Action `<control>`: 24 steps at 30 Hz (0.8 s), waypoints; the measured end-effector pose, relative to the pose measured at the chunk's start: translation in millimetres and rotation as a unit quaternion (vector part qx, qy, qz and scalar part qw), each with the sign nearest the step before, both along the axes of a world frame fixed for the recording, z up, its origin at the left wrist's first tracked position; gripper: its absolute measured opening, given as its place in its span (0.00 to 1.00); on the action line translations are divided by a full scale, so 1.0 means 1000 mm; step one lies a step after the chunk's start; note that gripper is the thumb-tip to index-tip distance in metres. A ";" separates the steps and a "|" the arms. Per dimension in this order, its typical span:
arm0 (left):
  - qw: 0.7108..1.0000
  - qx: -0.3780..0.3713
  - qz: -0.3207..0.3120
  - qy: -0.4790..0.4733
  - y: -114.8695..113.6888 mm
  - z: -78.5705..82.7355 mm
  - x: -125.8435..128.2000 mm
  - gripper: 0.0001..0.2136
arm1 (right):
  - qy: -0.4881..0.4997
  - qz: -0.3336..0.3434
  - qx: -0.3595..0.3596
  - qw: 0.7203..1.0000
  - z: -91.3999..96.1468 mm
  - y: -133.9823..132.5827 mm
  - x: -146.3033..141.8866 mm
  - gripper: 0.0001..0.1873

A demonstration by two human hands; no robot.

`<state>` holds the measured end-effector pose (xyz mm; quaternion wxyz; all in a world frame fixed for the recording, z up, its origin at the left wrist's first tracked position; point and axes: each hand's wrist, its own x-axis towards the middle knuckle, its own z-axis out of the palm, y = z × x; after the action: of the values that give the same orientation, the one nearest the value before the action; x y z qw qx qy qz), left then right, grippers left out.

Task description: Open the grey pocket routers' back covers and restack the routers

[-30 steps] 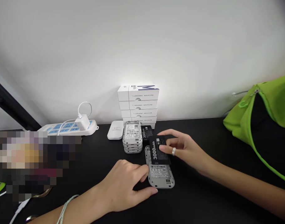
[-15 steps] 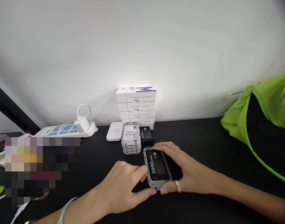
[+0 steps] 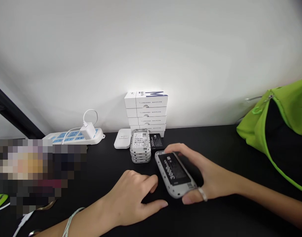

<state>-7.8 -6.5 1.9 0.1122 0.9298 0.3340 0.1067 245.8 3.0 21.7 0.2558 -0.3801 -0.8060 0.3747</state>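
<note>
My right hand (image 3: 205, 179) grips a grey pocket device (image 3: 175, 174) by its two ends, lifted and tilted off the black table (image 3: 215, 214). A black 3000 mAh battery (image 3: 174, 169) sits in its open back. My left hand (image 3: 133, 197) rests on the table just left of the device, fingers loosely curled, holding nothing that I can see. Behind them stands a stack of several open grey devices (image 3: 140, 146), with a spare black battery (image 3: 156, 141) right beside it and a white cover (image 3: 122, 138) on its left.
A pile of several white boxes (image 3: 146, 110) stands against the wall. A white power strip (image 3: 74, 135) with a plugged-in charger lies at the left. A green bag (image 3: 282, 121) fills the right side. A blurred patch covers the left edge.
The right hand laid the battery into the device's back, pressed it in, then lifted and turned the device clockwise. The left hand let go of the device and stayed on the table.
</note>
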 end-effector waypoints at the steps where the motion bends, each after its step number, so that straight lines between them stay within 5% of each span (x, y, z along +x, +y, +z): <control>1: 1.000 0.001 0.001 0.002 0.000 0.000 0.000 0.15 | 0.016 -0.006 -0.010 1.000 0.004 0.004 0.004 0.45; 11: 1.000 -0.001 0.011 0.003 -0.002 -0.002 -0.001 0.14 | 0.009 -0.121 -0.019 0.992 -0.007 0.062 0.029 0.30; 24: 1.000 -0.004 0.013 -0.002 -0.001 -0.001 0.000 0.14 | -0.108 -0.125 0.015 0.986 -0.017 0.064 0.036 0.35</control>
<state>-7.9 -7.3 1.4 0.1157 0.9247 0.3460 0.1085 281.6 67.5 4.3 0.2180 -0.5123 -0.7804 0.2848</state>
